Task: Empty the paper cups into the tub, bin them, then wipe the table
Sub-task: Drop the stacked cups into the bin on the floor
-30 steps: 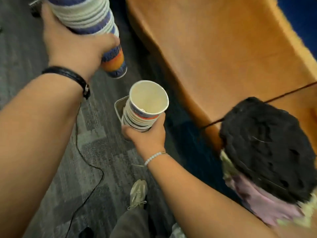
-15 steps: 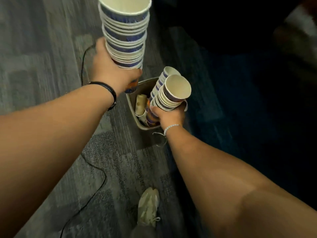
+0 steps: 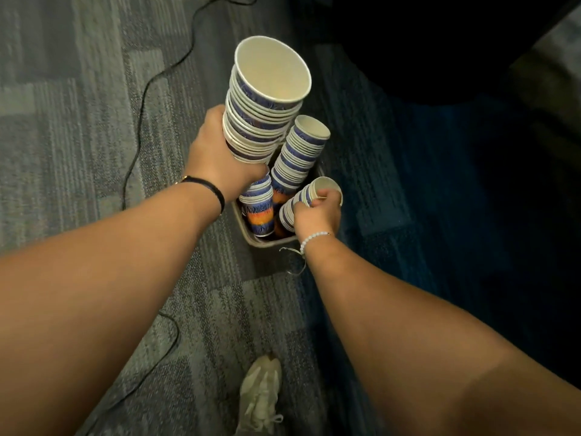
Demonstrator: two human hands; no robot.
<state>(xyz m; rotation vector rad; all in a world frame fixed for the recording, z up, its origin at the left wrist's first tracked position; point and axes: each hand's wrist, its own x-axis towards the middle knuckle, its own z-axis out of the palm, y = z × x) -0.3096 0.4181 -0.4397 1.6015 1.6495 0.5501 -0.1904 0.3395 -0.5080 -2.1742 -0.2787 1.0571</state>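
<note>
Looking down, we see grey patterned carpet (image 3: 78, 121) filling the left and middle of the frame, with a dark blue stretch (image 3: 424, 215) on the right and a large dark shape (image 3: 440, 42) in the upper right that we cannot identify. Our two bare forearms reach in from the lower corners toward the centre.

Next in size is the tall stack of paper cups (image 3: 264, 99), tilted with its open mouth toward us, just above centre. Our left hand (image 3: 217, 158) wraps round its middle with fingers curled tight. The lower end shows below the hand and reaches down into the bin (image 3: 270, 242). A second stack of cups (image 3: 298, 155) stands just to the right, touching the tall one, its base inside the bin and no hand on it.

The bin is a small grey rectangular container on the carpet at the centre. Its near rim shows between our wrists.

A short stack of cups (image 3: 287, 212) leans in the bin's right side. Our right hand (image 3: 316, 215) grips it near the top, fingers curled over the rim.

A pale shoe (image 3: 261, 394) sits at the bottom centre. A thin black cable (image 3: 141, 99) snakes across the carpet on the left. A black wristband (image 3: 213, 190) circles our left wrist and a white bead bracelet (image 3: 312, 239) our right.
</note>
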